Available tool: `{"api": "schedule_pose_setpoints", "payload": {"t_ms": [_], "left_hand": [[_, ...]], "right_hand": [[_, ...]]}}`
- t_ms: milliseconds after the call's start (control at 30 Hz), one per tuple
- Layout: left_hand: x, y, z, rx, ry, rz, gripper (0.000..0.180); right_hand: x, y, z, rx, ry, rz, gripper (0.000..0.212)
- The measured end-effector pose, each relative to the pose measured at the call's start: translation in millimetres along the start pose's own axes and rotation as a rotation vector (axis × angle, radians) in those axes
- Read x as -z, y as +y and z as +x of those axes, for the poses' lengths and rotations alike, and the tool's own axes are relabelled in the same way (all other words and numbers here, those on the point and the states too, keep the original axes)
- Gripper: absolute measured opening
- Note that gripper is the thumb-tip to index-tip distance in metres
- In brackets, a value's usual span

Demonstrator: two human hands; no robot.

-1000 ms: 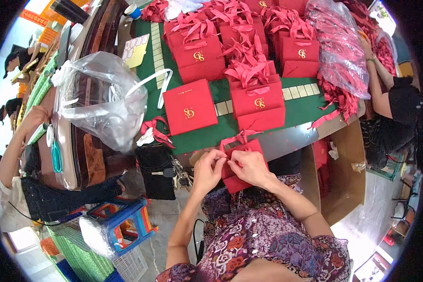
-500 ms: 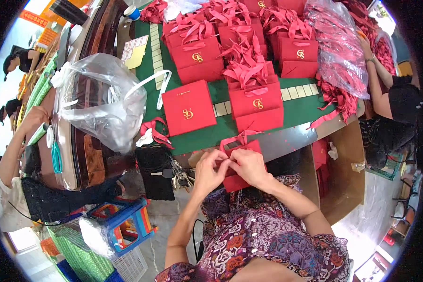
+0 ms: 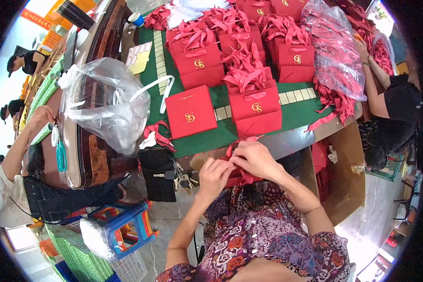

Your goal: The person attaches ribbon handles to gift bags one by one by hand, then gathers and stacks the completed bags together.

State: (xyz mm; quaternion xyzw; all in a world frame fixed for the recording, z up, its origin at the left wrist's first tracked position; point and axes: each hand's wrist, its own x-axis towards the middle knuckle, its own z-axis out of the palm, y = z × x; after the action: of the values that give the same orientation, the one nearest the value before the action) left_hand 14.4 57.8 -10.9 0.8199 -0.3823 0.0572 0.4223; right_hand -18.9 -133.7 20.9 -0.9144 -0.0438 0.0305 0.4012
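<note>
Moved since earlier frame: right hand (image 3: 255, 160), now higher over red bag (image 3: 244, 177). Bag: between the hands, by tabletop's (image 3: 192, 146) near edge; probably light, stiffish, easily creased; best held by rim. Left hand (image 3: 215, 178) opposite; both pinching bag, exact part hidden.
</note>
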Motion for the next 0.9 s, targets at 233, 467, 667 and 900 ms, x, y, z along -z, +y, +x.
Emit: {"api": "schedule_pose_setpoints", "payload": {"t_ms": [233, 467, 667, 900], "left_hand": [[1, 0, 1, -0.078, 0.089, 0.081, 0.017], [-5, -4, 8, 0.135, 0.053, -0.042, 0.016], [-6, -18, 15, 0.432, 0.066, -0.021, 0.02], [-17, -14, 32, 0.457, -0.038, 0.223, 0.022]], "right_hand": [[4, 14, 15, 0.017, -0.132, 0.29, 0.015], [-9, 19, 15, -0.181, 0.178, 0.551, 0.014], [24, 14, 0, -0.237, 0.385, 0.041, 0.022], [-10, 26, 4, -0.139, 0.387, -0.19, 0.023]]}}
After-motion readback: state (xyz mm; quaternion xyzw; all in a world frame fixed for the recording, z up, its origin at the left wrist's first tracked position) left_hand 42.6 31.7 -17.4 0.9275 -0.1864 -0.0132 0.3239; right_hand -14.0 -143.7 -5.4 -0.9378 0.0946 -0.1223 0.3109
